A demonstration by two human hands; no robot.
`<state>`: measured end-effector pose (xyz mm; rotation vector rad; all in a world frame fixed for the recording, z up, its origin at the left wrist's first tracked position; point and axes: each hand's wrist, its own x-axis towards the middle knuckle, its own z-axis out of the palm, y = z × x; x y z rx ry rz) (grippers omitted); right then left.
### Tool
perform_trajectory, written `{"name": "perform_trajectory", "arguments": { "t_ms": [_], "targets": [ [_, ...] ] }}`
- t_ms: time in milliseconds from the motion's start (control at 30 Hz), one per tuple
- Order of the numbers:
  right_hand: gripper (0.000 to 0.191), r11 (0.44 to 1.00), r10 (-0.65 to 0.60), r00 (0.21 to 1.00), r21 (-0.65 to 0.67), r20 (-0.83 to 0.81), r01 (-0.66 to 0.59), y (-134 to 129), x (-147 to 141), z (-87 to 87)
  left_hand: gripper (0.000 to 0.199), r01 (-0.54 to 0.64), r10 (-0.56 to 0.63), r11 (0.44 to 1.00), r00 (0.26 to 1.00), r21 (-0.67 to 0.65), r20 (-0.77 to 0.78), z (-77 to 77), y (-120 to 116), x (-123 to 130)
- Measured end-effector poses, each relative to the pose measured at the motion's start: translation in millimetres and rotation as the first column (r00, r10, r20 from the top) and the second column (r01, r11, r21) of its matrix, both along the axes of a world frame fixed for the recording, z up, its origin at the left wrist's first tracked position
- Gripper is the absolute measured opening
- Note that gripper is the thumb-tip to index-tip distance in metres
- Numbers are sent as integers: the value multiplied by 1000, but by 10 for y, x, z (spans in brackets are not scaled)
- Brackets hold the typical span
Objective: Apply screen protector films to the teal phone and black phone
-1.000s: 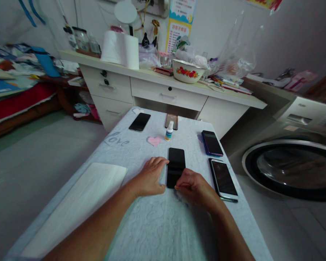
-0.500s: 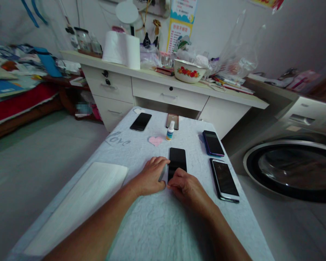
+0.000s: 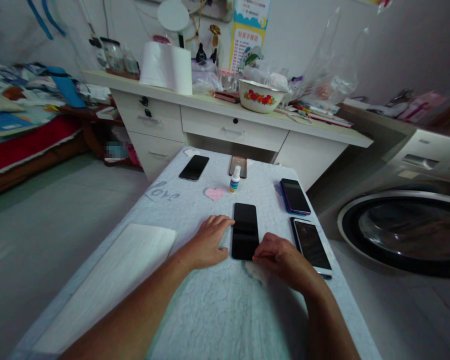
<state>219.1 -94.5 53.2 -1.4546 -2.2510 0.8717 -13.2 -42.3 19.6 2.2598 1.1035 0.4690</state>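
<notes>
A black phone (image 3: pixel 245 230) lies screen up on the cloth-covered table, its top end pointing away from me. My left hand (image 3: pixel 211 241) rests at its left edge, fingers and thumb apart, a fingertip touching the side. At the phone's lower right corner is my right hand (image 3: pixel 273 254), its fingers pinched together; what they hold, if anything, is too small to tell. Beyond the phone stands a small white spray bottle (image 3: pixel 234 180) with a blue and yellow label, in front of a brownish phone case (image 3: pixel 238 166).
Another black phone (image 3: pixel 194 168) lies at the far left. On the right are a purple-edged phone (image 3: pixel 295 196) and a white phone (image 3: pixel 313 245) on a dark one. A pale flat sheet (image 3: pixel 112 285) lies at left. A cabinet (image 3: pixel 234 125) and washing machine (image 3: pixel 401 200) border the table.
My right hand has moved right along the phone's bottom edge, from its lower left to its lower right corner, uncovering the lower screen. My left hand has stayed in place.
</notes>
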Motion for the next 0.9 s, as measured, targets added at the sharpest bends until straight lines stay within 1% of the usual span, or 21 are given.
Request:
{"name": "perform_trajectory", "arguments": {
  "t_ms": [200, 300, 500, 667, 767, 900],
  "targets": [
    [12, 998, -62, 998, 10, 16, 62, 4, 40, -15, 67, -10, 10, 1000, 1000, 8, 6, -44, 2, -4],
    [11, 997, -54, 998, 50, 18, 53, 24, -7, -51, 67, -3, 3, 1000, 1000, 22, 4, -53, 4, -4],
    [12, 990, -16, 1000, 142, -6, 17, 47, -176, -159, 66, -7, 7, 1000, 1000, 19, -5, -25, 0, 4],
    [13, 978, -11, 1000, 208, 2, 10, 46, -299, -237, 67, -7, 7, 999, 1000, 40, 4, -64, 2, -1],
    [17, 975, -2, 1000, 223, 0, 2, 42, -362, -244, 66, -2, 2, 999, 1000, 45, 8, -83, 7, -1],
    [19, 976, 14, 1000, 217, 8, -16, 35, -449, -204, 66, -8, 8, 1000, 1000, 30, 9, -75, 11, 6]
  ]
}}
